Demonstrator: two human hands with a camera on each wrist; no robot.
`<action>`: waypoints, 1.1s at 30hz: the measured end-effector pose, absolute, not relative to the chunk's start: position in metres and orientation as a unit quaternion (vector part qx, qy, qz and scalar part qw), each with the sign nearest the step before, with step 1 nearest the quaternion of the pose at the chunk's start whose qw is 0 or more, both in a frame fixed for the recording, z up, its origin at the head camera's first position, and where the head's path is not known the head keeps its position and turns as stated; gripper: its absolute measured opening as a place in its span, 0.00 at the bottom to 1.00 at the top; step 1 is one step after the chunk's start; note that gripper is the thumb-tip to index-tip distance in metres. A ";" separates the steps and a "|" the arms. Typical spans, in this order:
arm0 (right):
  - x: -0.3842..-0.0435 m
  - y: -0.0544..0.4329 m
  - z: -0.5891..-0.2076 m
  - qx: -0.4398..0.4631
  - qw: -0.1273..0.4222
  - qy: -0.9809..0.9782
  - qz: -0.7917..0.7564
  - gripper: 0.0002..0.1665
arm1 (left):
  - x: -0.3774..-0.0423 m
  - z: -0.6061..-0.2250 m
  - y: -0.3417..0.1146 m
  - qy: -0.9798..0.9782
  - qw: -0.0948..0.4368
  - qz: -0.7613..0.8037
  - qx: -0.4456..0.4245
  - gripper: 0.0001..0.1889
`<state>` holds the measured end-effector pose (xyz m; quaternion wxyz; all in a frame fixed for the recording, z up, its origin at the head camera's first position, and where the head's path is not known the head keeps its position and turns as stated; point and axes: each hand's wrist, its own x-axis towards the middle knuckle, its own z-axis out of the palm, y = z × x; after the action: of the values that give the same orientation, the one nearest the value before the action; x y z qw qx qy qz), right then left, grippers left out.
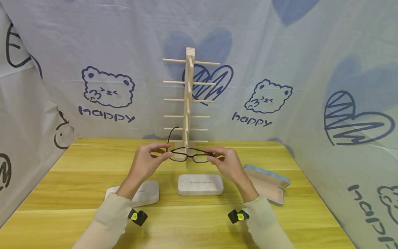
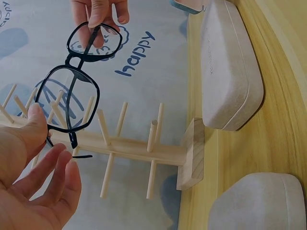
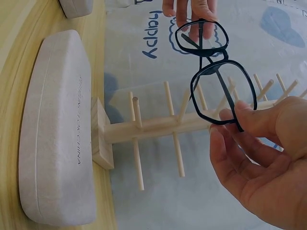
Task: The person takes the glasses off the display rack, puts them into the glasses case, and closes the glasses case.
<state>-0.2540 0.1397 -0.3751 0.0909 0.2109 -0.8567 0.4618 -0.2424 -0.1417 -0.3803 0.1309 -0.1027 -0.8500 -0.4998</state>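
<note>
Black-framed glasses [image 1: 190, 156] are held level between both hands, in front of the foot of a wooden peg stand [image 1: 188, 93]. My left hand [image 1: 146, 162] pinches one end of the frame between thumb and fingers. My right hand [image 1: 229, 164] pinches the opposite end. One temple arm sticks up beside the left fingers in the head view; the other crosses behind the lenses in the right wrist view. In the left wrist view, the glasses [image 2: 74, 61] appear in front of the stand's pegs, apart from the cases.
A pale closed glasses case [image 1: 200, 189] lies below the glasses. Another pale case [image 1: 150, 193] sits partly behind the left forearm. At right, a blue case [image 1: 267, 174] lies open beside the right forearm. A printed cloth [image 1: 149, 100] hangs behind the wooden table [image 1: 77, 166].
</note>
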 end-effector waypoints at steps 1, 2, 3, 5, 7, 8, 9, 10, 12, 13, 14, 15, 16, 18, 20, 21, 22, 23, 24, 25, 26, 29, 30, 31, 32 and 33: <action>-0.254 0.140 -0.375 0.209 0.091 -0.858 0.460 0.16 | -0.242 -0.380 -0.141 -0.851 0.134 -0.498 -0.103 0.15; -0.254 0.139 -0.375 0.208 0.090 -0.859 0.459 0.16 | -0.242 -0.380 -0.141 -0.851 0.136 -0.497 -0.104 0.15; -0.254 0.139 -0.375 0.207 0.089 -0.860 0.458 0.16 | -0.242 -0.380 -0.141 -0.851 0.138 -0.496 -0.104 0.15; -0.253 0.139 -0.375 0.207 0.089 -0.861 0.456 0.16 | -0.242 -0.380 -0.141 -0.850 0.139 -0.497 -0.104 0.15; -0.253 0.139 -0.376 0.208 0.089 -0.861 0.456 0.16 | -0.242 -0.380 -0.141 -0.850 0.139 -0.497 -0.103 0.15; -0.253 0.139 -0.376 0.210 0.090 -0.861 0.455 0.16 | -0.242 -0.380 -0.141 -0.850 0.139 -0.498 -0.104 0.15; -0.253 0.139 -0.376 0.210 0.090 -0.861 0.454 0.16 | -0.242 -0.381 -0.141 -0.850 0.138 -0.497 -0.104 0.15; -0.253 0.139 -0.376 0.212 0.091 -0.861 0.454 0.16 | -0.242 -0.381 -0.141 -0.850 0.139 -0.498 -0.104 0.15; -0.252 0.139 -0.376 0.213 0.093 -0.861 0.452 0.15 | -0.242 -0.382 -0.141 -0.850 0.138 -0.497 -0.105 0.15; -0.252 0.139 -0.376 0.214 0.093 -0.861 0.451 0.15 | -0.242 -0.382 -0.141 -0.850 0.137 -0.497 -0.105 0.15; -0.252 0.139 -0.376 0.215 0.094 -0.861 0.451 0.15 | -0.242 -0.382 -0.141 -0.850 0.136 -0.497 -0.105 0.15; -0.252 0.139 -0.376 0.216 0.094 -0.861 0.452 0.15 | -0.242 -0.383 -0.142 -0.850 0.134 -0.498 -0.105 0.16; -0.251 0.139 -0.376 0.217 0.094 -0.860 0.453 0.15 | -0.242 -0.383 -0.142 -0.850 0.133 -0.499 -0.105 0.17; -0.251 0.139 -0.376 0.219 0.092 -0.858 0.455 0.15 | -0.242 -0.383 -0.143 -0.850 0.130 -0.501 -0.103 0.20; -0.251 0.139 -0.376 0.221 0.092 -0.857 0.456 0.15 | -0.242 -0.383 -0.143 -0.850 0.127 -0.501 -0.103 0.23; -0.251 0.139 -0.376 0.222 0.092 -0.856 0.457 0.15 | -0.242 -0.383 -0.143 -0.849 0.126 -0.502 -0.103 0.25; -0.251 0.139 -0.376 0.223 0.093 -0.856 0.456 0.15 | -0.242 -0.383 -0.143 -0.850 0.126 -0.502 -0.103 0.25; -0.251 0.139 -0.376 0.224 0.094 -0.857 0.455 0.15 | -0.242 -0.382 -0.143 -0.850 0.125 -0.502 -0.103 0.26; -0.251 0.139 -0.376 0.225 0.096 -0.857 0.454 0.15 | -0.242 -0.382 -0.143 -0.849 0.123 -0.503 -0.103 0.26; -0.251 0.139 -0.376 0.226 0.098 -0.857 0.453 0.15 | -0.242 -0.383 -0.143 -0.849 0.122 -0.503 -0.104 0.26; -0.251 0.139 -0.376 0.226 0.099 -0.857 0.452 0.15 | -0.242 -0.383 -0.143 -0.849 0.121 -0.503 -0.105 0.25; -0.251 0.139 -0.377 0.227 0.102 -0.857 0.450 0.15 | -0.241 -0.383 -0.142 -0.850 0.116 -0.504 -0.104 0.25; -0.251 0.139 -0.377 0.228 0.102 -0.857 0.451 0.15 | -0.241 -0.383 -0.142 -0.850 0.115 -0.504 -0.105 0.25; -0.251 0.140 -0.377 0.228 0.102 -0.857 0.451 0.15 | -0.241 -0.383 -0.142 -0.850 0.113 -0.504 -0.105 0.24; -0.251 0.140 -0.377 0.228 0.101 -0.856 0.452 0.15 | -0.241 -0.383 -0.142 -0.849 0.111 -0.506 -0.106 0.24; -0.251 0.140 -0.377 0.229 0.100 -0.856 0.453 0.15 | -0.241 -0.383 -0.141 -0.848 0.109 -0.508 -0.106 0.24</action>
<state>-0.2507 0.1396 -0.3771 0.1001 0.2285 -0.8560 0.4528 -0.2406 -0.1414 -0.3831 0.1095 -0.1057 -0.8478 -0.5080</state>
